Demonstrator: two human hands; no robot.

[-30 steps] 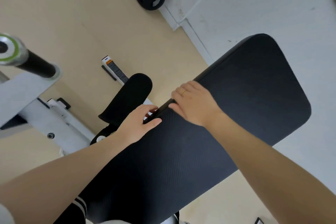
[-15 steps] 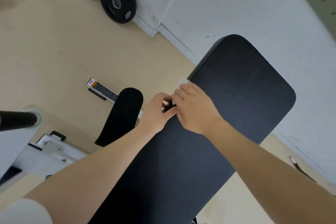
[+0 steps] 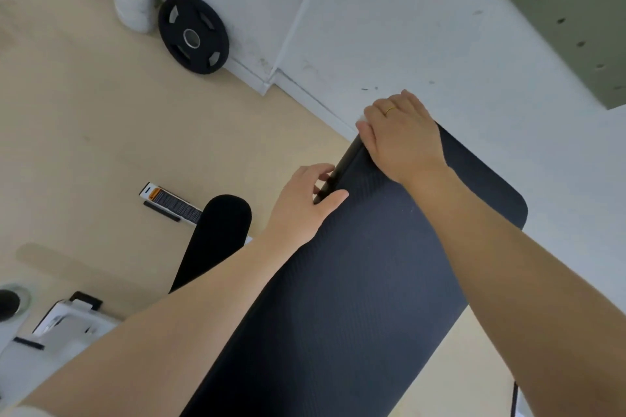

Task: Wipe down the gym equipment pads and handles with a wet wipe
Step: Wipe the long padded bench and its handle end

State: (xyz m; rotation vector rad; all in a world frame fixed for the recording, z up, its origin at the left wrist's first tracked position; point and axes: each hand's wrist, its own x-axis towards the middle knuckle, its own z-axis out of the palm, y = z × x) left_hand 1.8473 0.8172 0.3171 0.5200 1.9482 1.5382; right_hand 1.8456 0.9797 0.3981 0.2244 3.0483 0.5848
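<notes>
The right hand [image 3: 403,139] lies over the far left edge of the pad [image 3: 355,281], near its far corner. Its fingers bend down over that edge, and a bit of white wipe [image 3: 361,118] shows just past the knuckles, so the grip seems to press the wipe against the pad's rim; how much of the wipe it holds is hidden under the hand. A thin ring [image 3: 390,110] sits on one finger.

The left hand [image 3: 306,203] is just nearer along the same edge. Its thumb rests on the pad's top face and its fingers curl round the rim from the outer side, a grip pinching the pad's edge. The two hands are close but apart, with a short stretch of bare black rim between them.

The pad is a long, dark, textured slab that runs from the lower left of the view to the far right, with rounded far corners. Most of its top face is bare, crossed only by the two forearms.

Left of the pad, lower down, is a smaller black pad [image 3: 216,240] on a white frame [image 3: 64,325]. The tan floor [image 3: 84,129] beyond lies open as far as a black weight plate [image 3: 193,34] that leans on the white wall [image 3: 389,27]. The wall runs close behind the pad's far end. A green perforated panel [image 3: 569,10] fills the upper right corner.
</notes>
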